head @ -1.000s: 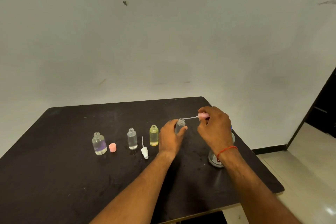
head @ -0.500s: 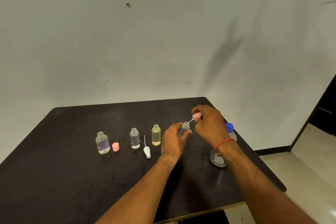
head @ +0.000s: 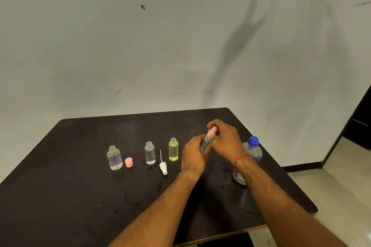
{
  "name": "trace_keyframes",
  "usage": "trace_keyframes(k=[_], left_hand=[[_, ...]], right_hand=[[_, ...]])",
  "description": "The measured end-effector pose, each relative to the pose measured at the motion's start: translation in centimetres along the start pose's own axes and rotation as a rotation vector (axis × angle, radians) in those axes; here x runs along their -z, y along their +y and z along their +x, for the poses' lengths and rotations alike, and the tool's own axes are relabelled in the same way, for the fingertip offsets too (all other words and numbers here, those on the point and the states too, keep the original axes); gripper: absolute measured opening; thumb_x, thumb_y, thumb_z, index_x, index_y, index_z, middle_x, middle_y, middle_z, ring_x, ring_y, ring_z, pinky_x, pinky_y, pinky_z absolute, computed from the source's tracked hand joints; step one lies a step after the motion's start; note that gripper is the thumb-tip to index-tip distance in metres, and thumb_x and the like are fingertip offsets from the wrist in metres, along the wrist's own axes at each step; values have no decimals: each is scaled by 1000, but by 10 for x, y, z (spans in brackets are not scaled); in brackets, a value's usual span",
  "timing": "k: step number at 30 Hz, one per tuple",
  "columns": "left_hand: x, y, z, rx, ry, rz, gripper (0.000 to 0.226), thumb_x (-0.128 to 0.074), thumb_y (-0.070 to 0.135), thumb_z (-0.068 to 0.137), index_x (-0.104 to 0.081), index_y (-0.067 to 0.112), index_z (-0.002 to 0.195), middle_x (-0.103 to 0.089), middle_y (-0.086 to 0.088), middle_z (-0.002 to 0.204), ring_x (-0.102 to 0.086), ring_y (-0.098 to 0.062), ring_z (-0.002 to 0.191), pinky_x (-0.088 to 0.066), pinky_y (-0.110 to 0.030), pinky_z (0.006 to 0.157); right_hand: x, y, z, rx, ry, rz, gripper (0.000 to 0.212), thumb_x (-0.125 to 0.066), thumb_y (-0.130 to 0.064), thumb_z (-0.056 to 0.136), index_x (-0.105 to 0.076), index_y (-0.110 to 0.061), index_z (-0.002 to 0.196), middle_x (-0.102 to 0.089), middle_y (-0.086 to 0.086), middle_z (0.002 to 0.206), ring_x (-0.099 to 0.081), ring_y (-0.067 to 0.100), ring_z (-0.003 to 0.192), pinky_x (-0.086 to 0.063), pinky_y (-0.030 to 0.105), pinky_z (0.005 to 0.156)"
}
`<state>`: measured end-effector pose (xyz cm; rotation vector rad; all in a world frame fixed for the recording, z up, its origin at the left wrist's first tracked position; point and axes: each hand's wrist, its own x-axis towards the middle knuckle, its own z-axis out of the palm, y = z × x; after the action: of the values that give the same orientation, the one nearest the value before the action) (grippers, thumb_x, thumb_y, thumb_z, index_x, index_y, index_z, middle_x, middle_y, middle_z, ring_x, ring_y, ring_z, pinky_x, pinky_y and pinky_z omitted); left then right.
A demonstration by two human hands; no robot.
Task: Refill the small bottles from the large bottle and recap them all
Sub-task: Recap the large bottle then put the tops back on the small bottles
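My left hand [head: 193, 154] grips a small clear bottle [head: 205, 143] standing on the black table [head: 80, 196]. My right hand [head: 225, 138] holds a pink spray cap [head: 211, 132] right on that bottle's neck. To the left stand three open small bottles: a yellow one [head: 173, 149], a clear one [head: 150, 153] and a wider one with a purple tint [head: 114, 158]. A white spray cap [head: 163, 166] with its tube lies between the clear and yellow bottles. A pink cap [head: 128, 162] sits beside the wide bottle. The large bottle with a blue cap [head: 253, 147] stands behind my right wrist.
The table's right edge and near right corner [head: 313, 209] lie close to the large bottle. A pale wall rises behind the table. Tiled floor and a dark doorway [head: 359, 118] are at the right.
My right hand has swung the pink spray cap from sideways to upright and lowered it, tube first, into the small bottle held by my left hand.
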<state>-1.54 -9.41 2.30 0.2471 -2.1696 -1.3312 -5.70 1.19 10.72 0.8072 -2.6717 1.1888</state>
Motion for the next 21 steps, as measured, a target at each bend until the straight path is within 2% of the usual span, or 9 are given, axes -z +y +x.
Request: trace_keyframes(k=[5, 9, 12, 14, 17, 21], left_hand=[[0, 3, 0, -9, 12, -28, 10, -67, 37, 97, -67, 36, 106, -68, 13, 97, -66, -5, 90, -59, -31, 81], [-2, 5, 2, -18, 19, 14, 8, -68, 32, 97, -66, 37, 102, -67, 14, 95, -65, -5, 89, -56, -23, 77], [-3, 3, 1, 11, 20, 16, 5, -69, 31, 97, -67, 31, 101, -67, 12, 94, -65, -7, 86, -53, -21, 73], [-2, 1, 1, 27, 17, -7, 5, -69, 32, 96, -67, 28, 99, -67, 10, 93, -66, -8, 86, -58, -27, 74], [-1, 1, 0, 2, 13, -30, 9, -68, 31, 96, -64, 39, 97, -67, 12, 95, -66, -5, 89, -59, -29, 79], [1, 3, 0, -29, 7, -34, 13, -67, 34, 96, -62, 45, 99, -68, 12, 98, -66, -4, 91, -58, -27, 81]], right_hand=[[-1, 3, 2, 8, -2, -18, 29, -69, -8, 86, -60, -22, 110, -64, 1, 107, -59, 12, 94, -47, 21, 83], [-2, 5, 4, 36, 37, -80, 17, -71, -21, 87, -62, -20, 102, -66, 0, 99, -60, 11, 86, -48, 21, 80], [-3, 6, 5, 28, 46, -100, 25, -73, -31, 85, -60, -23, 105, -62, -5, 95, -59, 11, 86, -46, 19, 77], [-3, 6, 4, 18, 29, -93, 37, -74, -35, 83, -57, -24, 114, -59, -6, 99, -59, 11, 89, -49, 22, 81], [-3, 9, 2, 38, 0, -28, 50, -74, -24, 84, -51, -25, 129, -62, -3, 115, -61, 15, 103, -51, 29, 93], [-5, 11, 0, 51, 11, 64, 53, -69, -4, 84, -52, -26, 129, -64, -1, 114, -61, 13, 102, -47, 22, 89]])
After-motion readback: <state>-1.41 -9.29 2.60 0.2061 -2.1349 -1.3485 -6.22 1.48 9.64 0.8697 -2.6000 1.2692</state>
